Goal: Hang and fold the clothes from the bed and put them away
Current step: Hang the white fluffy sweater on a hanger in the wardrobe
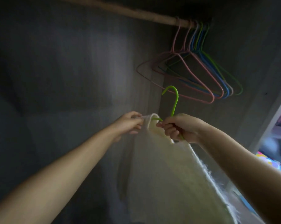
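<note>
Both forearms reach into a dark wardrobe, the left hand (pixel 131 123) pinching a cream garment's (pixel 165 167) strap while the right hand (pixel 181 127) grips the green hanger (pixel 174 103) threaded through it, below empty hangers (pixel 199 73) on the rail (pixel 136 13).

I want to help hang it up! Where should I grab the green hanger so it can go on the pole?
Judging by its shape, grab the green hanger by the straight neck just under the hook, from below. The right hand already grips there. That leaves the curved hook free and pointing up toward the rod, while the left hand pinches the cream garment at its edge.
</note>
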